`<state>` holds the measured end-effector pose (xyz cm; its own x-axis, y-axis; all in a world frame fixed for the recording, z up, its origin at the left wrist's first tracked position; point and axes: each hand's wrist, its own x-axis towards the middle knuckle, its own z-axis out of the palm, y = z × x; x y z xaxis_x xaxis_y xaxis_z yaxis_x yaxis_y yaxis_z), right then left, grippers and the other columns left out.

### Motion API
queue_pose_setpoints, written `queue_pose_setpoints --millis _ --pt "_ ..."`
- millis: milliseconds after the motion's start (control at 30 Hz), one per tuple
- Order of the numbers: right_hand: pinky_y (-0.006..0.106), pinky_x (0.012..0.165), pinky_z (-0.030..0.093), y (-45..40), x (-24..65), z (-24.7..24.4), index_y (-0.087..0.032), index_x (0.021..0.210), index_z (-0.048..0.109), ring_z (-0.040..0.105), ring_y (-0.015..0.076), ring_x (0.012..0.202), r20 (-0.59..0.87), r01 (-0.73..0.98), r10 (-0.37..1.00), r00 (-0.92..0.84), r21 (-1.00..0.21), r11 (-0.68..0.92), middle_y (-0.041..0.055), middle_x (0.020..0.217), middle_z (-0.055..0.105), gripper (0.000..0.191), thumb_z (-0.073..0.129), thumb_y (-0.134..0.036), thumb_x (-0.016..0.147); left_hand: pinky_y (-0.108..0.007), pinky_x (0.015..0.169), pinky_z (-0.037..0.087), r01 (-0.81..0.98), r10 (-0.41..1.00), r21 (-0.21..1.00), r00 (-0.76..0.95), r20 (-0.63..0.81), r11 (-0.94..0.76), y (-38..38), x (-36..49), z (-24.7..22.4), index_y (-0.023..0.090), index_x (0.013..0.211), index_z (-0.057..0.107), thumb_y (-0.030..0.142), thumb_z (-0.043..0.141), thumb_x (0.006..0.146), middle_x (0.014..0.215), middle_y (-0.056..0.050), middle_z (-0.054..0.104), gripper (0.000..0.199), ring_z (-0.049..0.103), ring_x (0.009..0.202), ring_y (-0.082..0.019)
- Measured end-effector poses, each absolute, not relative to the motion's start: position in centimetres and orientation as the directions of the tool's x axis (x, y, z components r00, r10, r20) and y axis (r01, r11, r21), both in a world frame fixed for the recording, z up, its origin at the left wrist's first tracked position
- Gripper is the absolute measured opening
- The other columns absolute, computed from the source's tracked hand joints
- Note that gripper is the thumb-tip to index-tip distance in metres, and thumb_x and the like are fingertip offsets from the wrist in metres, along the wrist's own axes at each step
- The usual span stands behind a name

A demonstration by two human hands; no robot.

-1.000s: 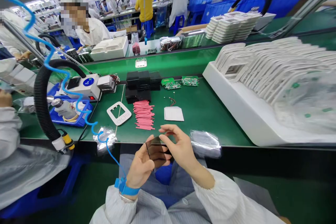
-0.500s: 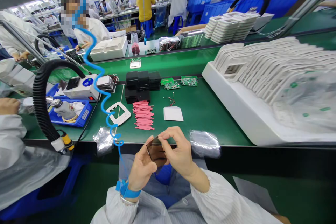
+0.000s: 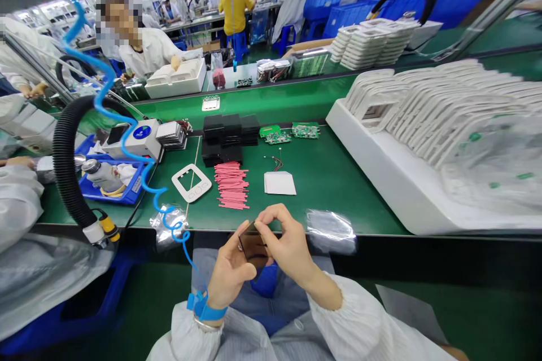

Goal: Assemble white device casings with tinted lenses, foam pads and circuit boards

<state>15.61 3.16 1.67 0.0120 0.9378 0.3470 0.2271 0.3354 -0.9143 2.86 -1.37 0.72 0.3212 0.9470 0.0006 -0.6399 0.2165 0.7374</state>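
Between both hands, just off the table's front edge, a thin dark glossy panel (image 3: 254, 243) is held tilted. My left hand (image 3: 227, 272) grips its left side and lower part, thumb across the front, with a blue strap on the wrist. My right hand (image 3: 288, 242) pinches the panel's upper corner between thumb and fingers. Beyond the hands lie a white square piece (image 3: 280, 183) with thin wires, a pile of pink strips (image 3: 231, 185) and a white frame (image 3: 202, 187). Stacked black panels (image 3: 222, 138) stand behind the strips.
A foam box (image 3: 376, 180) of white frames fills the right. Clear plastic bags (image 3: 331, 230) overhang the table edge. Green circuit boards (image 3: 305, 130) lie at the back. On the left are a black hose (image 3: 63, 163), a blue tray (image 3: 134, 189) and a neighbour's sleeve (image 3: 19, 197).
The coiled blue cord has swung left, off the white frame. The hands and the panel have barely moved. A person across the table has raised their head and reached to a white box.
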Motion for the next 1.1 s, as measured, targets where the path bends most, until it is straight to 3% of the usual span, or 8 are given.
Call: queue_pose_setpoints --millis 100,233,433,600,767,833,967,1100 --pt "0.027 0.06 0.04 3.3 16.0 1.8 -0.021 0.07 0.038 0.046 0.0128 0.064 0.209 0.107 0.969 -0.133 -0.969 0.223 -0.0018 0.069 0.047 0.017 0.049 -0.016 0.082 -0.042 0.087 0.049 -0.633 0.947 0.741 0.322 -0.009 0.223 -1.4 2.8 0.3 0.034 0.122 0.056 0.024 0.077 0.066 0.108 -0.006 0.066 0.061 0.063 0.095 -0.023" --pt "0.026 0.061 0.04 2.6 16.0 1.6 -0.022 0.071 0.033 0.044 0.0129 0.067 0.277 0.043 0.922 -0.272 -0.953 0.299 -0.0007 0.074 0.043 0.02 0.039 -0.018 0.09 -0.041 0.087 0.048 -0.64 0.974 0.746 0.218 -0.054 0.184 -1.1 2.6 0.1 0.03 0.122 0.057 0.023 0.078 0.063 0.106 -0.006 0.066 0.063 0.063 0.095 -0.023" --pt "0.027 0.064 0.043 1.6 16.1 2.2 -0.022 0.081 0.046 0.05 0.0143 0.07 0.274 0.112 0.913 -0.301 -0.941 0.319 0.0007 0.077 0.049 0.008 0.05 -0.018 0.086 -0.041 0.088 0.046 -0.595 0.985 0.79 0.16 -0.068 0.151 -0.8 2.3 0.1 0.028 0.124 0.055 0.02 0.081 0.058 0.107 -0.007 0.065 0.072 0.061 0.098 -0.025" --pt "0.023 0.052 0.042 1.2 18.2 4.9 -0.022 0.075 0.041 0.049 0.0126 0.061 0.211 -0.052 0.937 -0.279 -0.977 0.205 -0.0005 0.07 0.05 0.015 0.052 -0.022 0.085 -0.038 0.088 0.046 -0.496 0.977 0.868 -0.191 -0.091 -0.016 0.1 -0.3 0.3 0.026 0.129 0.047 0.03 0.075 0.067 0.112 -0.008 0.06 0.068 0.061 0.098 -0.022" --pt "0.034 0.061 0.045 3.8 18.9 1.3 -0.02 0.073 0.052 0.052 0.0184 0.065 0.18 0.394 0.959 -0.22 -0.883 0.256 0.0021 0.068 0.054 0.007 0.059 -0.02 0.074 -0.038 0.091 0.045 -0.272 0.981 0.962 -0.18 -0.071 0.019 0.8 -1.9 0.3 0.027 0.137 0.034 0.027 0.077 0.064 0.12 -0.009 0.054 0.085 0.06 0.099 -0.02" --pt "0.043 0.073 0.045 4.5 18.5 -0.3 -0.018 0.084 0.057 0.055 0.0243 0.08 0.227 0.481 0.965 -0.131 -0.836 0.263 0.008 0.083 0.06 0.015 0.062 -0.02 0.07 -0.038 0.092 0.045 -0.144 0.986 0.989 -0.161 -0.049 0.026 0.5 -1.3 0.4 0.029 0.139 0.03 0.024 0.077 0.063 0.128 -0.01 0.048 0.089 0.059 0.101 -0.02" --pt "0.044 0.083 0.046 4.4 17.8 0.2 -0.02 0.116 0.052 0.057 0.0249 0.1 0.065 0.193 0.947 -0.316 -0.972 0.131 0.0115 0.112 0.06 0.05 0.069 -0.028 0.069 -0.039 0.092 0.046 0.075 0.999 0.997 -0.044 0.025 -0.022 -0.4 0.4 0.5 0.034 0.14 0.026 0.023 0.078 0.062 0.139 -0.009 0.036 0.095 0.058 0.102 -0.021" --pt "0.039 0.088 0.045 4.0 17.5 1.7 -0.022 0.11 0.056 0.059 0.0219 0.101 0.023 -0.171 0.842 -0.54 -0.982 -0.083 0.0077 0.11 0.062 0.056 0.078 -0.038 0.061 -0.039 0.088 0.047 0.104 0.993 0.993 0.108 0.039 -0.051 -0.6 1.0 0.8 0.032 0.138 0.033 0.025 0.08 0.059 0.133 -0.01 0.043 0.092 0.058 0.097 -0.021"
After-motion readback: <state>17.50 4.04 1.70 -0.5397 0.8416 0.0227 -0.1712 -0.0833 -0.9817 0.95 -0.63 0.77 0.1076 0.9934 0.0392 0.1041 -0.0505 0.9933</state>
